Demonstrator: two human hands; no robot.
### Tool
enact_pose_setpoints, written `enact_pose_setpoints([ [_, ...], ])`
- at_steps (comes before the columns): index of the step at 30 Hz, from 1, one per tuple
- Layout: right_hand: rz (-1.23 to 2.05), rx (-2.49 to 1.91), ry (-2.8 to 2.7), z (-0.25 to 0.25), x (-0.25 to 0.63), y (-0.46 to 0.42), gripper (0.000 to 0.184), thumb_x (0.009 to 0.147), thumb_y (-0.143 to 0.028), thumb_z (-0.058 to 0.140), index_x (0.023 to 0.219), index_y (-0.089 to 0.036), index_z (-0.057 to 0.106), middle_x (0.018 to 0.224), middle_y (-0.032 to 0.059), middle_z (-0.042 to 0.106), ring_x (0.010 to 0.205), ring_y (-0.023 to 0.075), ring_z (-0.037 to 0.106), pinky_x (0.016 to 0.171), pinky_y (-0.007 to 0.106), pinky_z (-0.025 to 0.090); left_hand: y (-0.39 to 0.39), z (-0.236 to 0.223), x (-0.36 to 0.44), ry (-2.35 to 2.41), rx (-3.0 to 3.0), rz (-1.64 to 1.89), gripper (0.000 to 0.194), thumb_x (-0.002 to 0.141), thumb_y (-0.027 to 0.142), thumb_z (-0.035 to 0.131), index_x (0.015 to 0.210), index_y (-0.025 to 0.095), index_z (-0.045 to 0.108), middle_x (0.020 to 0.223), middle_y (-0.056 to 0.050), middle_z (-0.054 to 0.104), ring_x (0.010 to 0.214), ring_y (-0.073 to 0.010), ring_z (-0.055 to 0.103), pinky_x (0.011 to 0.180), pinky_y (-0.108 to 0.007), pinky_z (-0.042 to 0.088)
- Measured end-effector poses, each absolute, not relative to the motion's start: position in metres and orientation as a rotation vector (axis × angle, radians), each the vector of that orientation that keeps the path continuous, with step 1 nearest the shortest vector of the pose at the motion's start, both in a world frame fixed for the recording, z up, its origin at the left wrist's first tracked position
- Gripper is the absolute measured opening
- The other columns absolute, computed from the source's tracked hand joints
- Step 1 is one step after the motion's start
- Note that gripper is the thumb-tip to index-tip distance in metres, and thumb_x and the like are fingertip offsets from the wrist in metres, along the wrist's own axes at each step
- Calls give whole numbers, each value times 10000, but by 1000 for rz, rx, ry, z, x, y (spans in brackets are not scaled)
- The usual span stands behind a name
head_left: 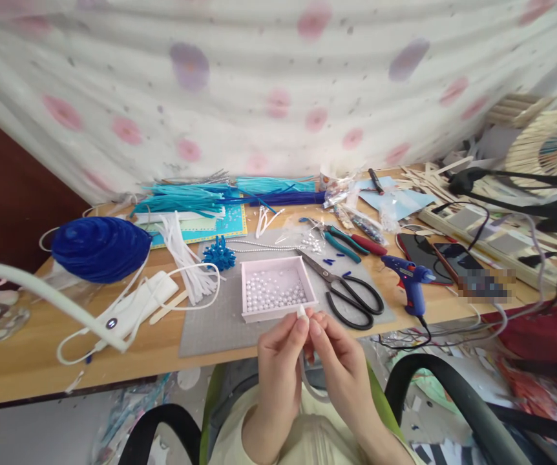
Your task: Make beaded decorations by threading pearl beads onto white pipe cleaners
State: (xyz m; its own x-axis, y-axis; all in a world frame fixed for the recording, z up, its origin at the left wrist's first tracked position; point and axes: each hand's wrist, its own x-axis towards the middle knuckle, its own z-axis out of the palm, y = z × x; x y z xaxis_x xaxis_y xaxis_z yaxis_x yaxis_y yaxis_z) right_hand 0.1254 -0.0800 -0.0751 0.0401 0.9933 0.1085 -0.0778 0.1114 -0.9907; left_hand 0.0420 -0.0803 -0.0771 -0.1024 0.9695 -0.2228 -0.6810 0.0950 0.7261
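Above my lap, at the table's front edge, my left hand (281, 361) and my right hand (339, 365) meet with fingertips pinched. Between them is a white pipe cleaner (301, 311), its tip poking up and a pale curved length hanging below; the fingers hide part of it. Just beyond lies a shallow pink-white box (278, 315) with white pearl beads (271, 294). Black-handled scissors (351, 300) lie right of the box. A blue tufted pipe-cleaner piece (219, 254) and a bundle of white pipe cleaners (186, 265) are to its left.
A blue glue gun (410, 278) stands at right near two phones (472, 265) and a power strip (496, 252). Pliers (341, 244) lie behind the scissors. At left are a dark-blue roll (101, 248), a white corded device (137, 307) and a lamp arm (41, 290).
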Motion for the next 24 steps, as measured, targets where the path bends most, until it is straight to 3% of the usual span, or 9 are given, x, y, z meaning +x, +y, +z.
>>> enact_pose_setpoints([
  [6, 1151, -1010, -1335, -83, 127, -79, 303, 1001, -457, 591, 818, -225, 658, 846, 30, 627, 814, 184, 562, 775, 283, 462, -73, -68, 35, 909, 358, 1513, 286, 618, 444, 956, 763, 215, 865, 742, -72, 817, 786, -218, 754, 849, -327, 566],
  [10, 1497, -862, -1448, -83, 132, -77, 533, 1017, -606, 464, 692, -220, 637, 810, 43, 603, 819, 205, 563, 801, 317, 453, -69, -60, 25, 953, 270, 1521, 324, 577, 431, 972, 767, 198, 851, 755, -79, 828, 674, -192, 750, 569, -234, 530],
  [12, 1727, -789, -1406, -84, 133, -76, 627, 997, -690, 407, 679, -219, 671, 812, 51, 608, 783, 204, 558, 762, 325, 452, -68, -59, 21, 959, 231, 1540, 322, 583, 420, 970, 771, 194, 841, 793, -79, 836, 725, -194, 768, 544, -208, 510],
  [17, 1972, -717, -1231, -92, 136, -82, 701, 961, -748, 407, 638, -216, 731, 845, 75, 630, 814, 220, 565, 775, 347, 460, -61, -59, 11, 899, 181, 1651, 267, 639, 328, 951, 802, 159, 824, 821, -77, 832, 864, -212, 791, 895, -307, 567],
  [19, 2037, -680, -1125, -95, 137, -86, 681, 939, -753, 455, 636, -214, 739, 848, 82, 643, 845, 227, 578, 799, 348, 479, -58, -58, 7, 880, 149, 1675, 204, 684, 261, 922, 812, 146, 810, 849, -73, 824, 865, -220, 788, 961, -370, 557],
  [24, 2217, -666, -762, -100, 139, -93, 486, 851, -645, 702, 684, -191, 736, 835, 67, 643, 726, 172, 555, 680, 286, 495, -53, -54, -3, 840, 35, 1643, 11, 831, 149, 773, 838, 144, 780, 867, -81, 819, 898, -226, 792, 1055, -438, 526],
])
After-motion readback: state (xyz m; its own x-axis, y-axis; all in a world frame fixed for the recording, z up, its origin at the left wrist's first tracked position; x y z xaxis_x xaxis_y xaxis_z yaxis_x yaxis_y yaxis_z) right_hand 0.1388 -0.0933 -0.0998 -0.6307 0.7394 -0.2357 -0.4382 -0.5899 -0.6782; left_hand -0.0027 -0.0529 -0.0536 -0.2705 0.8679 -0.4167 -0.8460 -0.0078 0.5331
